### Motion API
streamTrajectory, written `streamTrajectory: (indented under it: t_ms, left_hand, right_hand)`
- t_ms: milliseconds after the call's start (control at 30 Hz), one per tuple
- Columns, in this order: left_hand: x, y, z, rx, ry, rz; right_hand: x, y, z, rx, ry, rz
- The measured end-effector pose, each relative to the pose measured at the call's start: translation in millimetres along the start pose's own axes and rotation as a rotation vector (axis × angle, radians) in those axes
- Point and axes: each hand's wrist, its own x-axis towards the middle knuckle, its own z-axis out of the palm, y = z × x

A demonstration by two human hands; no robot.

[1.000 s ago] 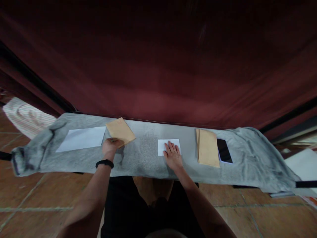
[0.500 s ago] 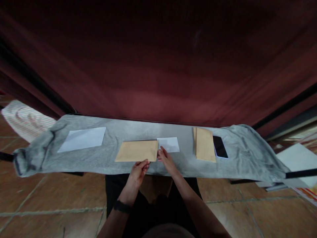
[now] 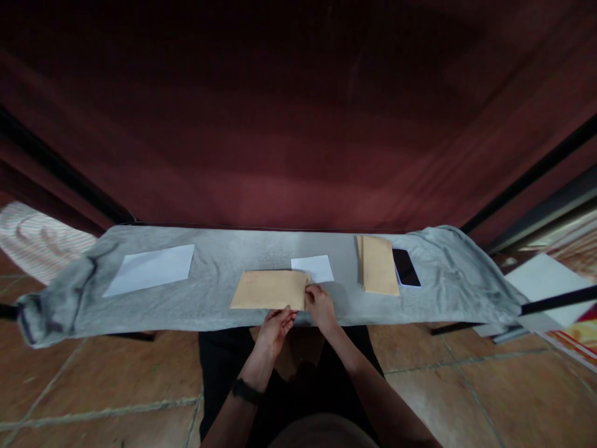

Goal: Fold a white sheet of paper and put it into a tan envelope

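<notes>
A brown paper envelope (image 3: 268, 290) lies lengthwise at the near middle of the grey cloth. My left hand (image 3: 278, 323) pinches its near edge, thumb on top. At the envelope's right end, the fingers of my right hand (image 3: 319, 303) are closed on the edge there. Just behind that end rests a small white sheet of paper (image 3: 314, 268), partly covered by the envelope. Whether anything is inside the envelope cannot be seen.
A grey cloth (image 3: 219, 249) covers the narrow table. To the left lies a larger white sheet (image 3: 149, 270). On the right, a small stack of brown envelopes (image 3: 380, 266) sits beside a dark phone (image 3: 407, 267). A dark red curtain (image 3: 289, 155) hangs behind.
The envelope has shifted right and now overlaps the small white sheet. My left hand has slid along with it, and my right fingers have closed on its right end.
</notes>
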Motion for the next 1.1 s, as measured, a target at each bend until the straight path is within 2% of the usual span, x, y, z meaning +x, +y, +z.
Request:
streamTrajectory:
  t_ms: [300,500,600,667,733,767,833,900,967,1100]
  left_hand:
    - [0,-3,-0.8,0.117,0.010,0.000]
    - [-5,-19,5.2,0.171,-0.087,-0.006]
    - [-12,-31,0.8,0.287,-0.154,0.005]
    - [-19,-33,-4.5,0.511,-0.236,0.041]
    - [-27,-26,-8.7,0.807,-0.278,0.225]
    - [-31,-18,-9.7,0.959,-0.258,0.402]
    - [-35,3,-9.7,1.243,-0.198,0.860]
    - [-35,26,-7.8,1.547,-0.151,1.132]
    - [-29,47,-5.8,1.794,-0.187,1.257]
    - [-19,66,-1.0,2.018,-0.332,1.323]
  right_hand:
    - [14,-7,-14,0.322,-0.236,0.177]
    - [23,-19,-27,0.646,-0.578,0.425]
    - [25,-22,-28,0.686,-0.611,0.450]
    - [23,-22,-28,0.764,-0.596,0.449]
    - [19,-21,-31,0.853,-0.556,0.439]
    - [16,-21,-33,0.884,-0.539,0.436]
    - [9,-21,-39,0.916,-0.527,0.440]
    - [0,-23,-47,0.942,-0.543,0.452]
    - [-9,-24,-56,0.965,-0.560,0.459]
    - [-27,-25,-73,0.986,-0.564,0.468]
